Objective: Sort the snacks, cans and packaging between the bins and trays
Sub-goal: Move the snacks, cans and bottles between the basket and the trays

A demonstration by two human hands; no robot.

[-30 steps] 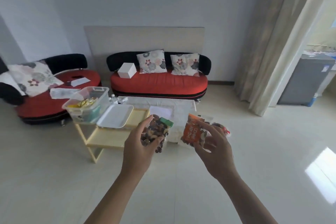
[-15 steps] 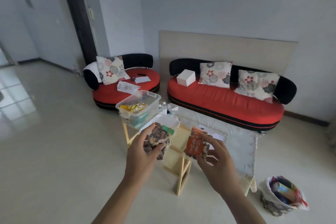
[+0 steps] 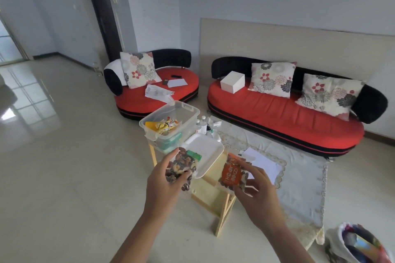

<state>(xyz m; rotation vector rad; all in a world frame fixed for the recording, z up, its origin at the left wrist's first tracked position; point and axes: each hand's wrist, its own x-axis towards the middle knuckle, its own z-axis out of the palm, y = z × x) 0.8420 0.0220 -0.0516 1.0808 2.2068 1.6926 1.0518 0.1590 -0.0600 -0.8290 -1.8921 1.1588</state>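
The left hand (image 3: 164,186) is gripping a clear packet of mixed nuts (image 3: 181,165), thumb curled over its front and fingers behind it, while the right hand (image 3: 258,194) is pinching an orange-labelled snack packet (image 3: 232,176) between thumb and curled fingers. Both packets are being held in the air over the near end of a small wooden folding table (image 3: 205,193), the clear one overlapping the near corner of a white foam tray (image 3: 206,150) and the orange one just right of it; whether the clear packet is touching the tray cannot be told. The tray is lying on the table just beside a clear plastic bin (image 3: 189,126), which is holding yellow and orange wrapped snacks. A few small bottles (image 3: 202,123) are standing behind the bin. A low table with a lace cloth (image 3: 299,181) is standing to the right, and a bag of colourful packaging (image 3: 359,245) is sitting on the floor at the lower right. 2 red sofas are lining the wall, the longer sofa (image 3: 277,113) carrying a white box (image 3: 232,82).
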